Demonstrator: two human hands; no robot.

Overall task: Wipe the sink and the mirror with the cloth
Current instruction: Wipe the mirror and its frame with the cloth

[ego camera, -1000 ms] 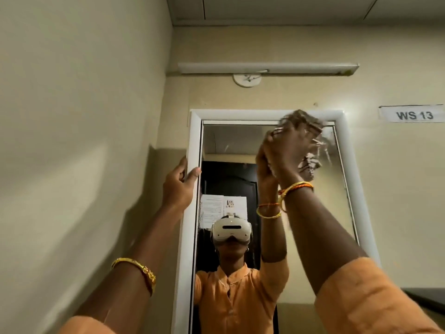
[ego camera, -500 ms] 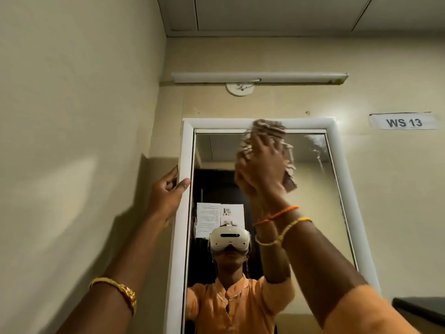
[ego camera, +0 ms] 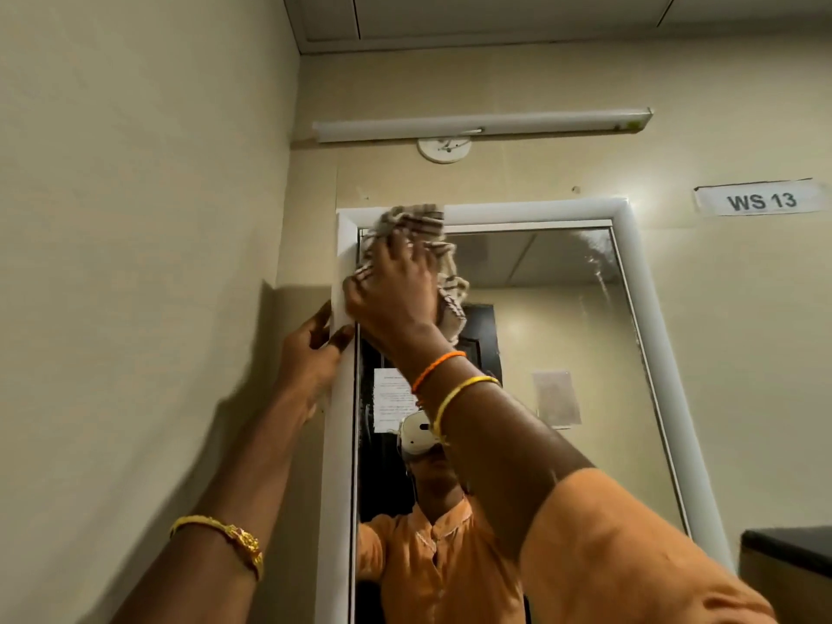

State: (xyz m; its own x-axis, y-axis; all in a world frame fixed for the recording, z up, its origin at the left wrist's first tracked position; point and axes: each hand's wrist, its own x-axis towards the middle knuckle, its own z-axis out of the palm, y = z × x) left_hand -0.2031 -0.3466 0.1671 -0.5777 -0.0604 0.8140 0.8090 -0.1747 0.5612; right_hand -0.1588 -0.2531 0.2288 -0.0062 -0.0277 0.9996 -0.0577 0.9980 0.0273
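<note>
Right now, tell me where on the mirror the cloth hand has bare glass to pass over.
Free: the glass right of the cloth, across to the frame under the WS 13 sign, smears included. Crowded: the top left corner, where the right hand presses the cloth and the left hand holds the frame.

Head view, tilted upward, close to mirror [ego camera: 540, 353]

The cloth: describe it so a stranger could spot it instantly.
Find the tall white-framed mirror on the beige wall. At its top left corner the right hand presses the cloth against the glass. It is crumpled, beige with brown stripes, the only fabric on the mirror.
</note>
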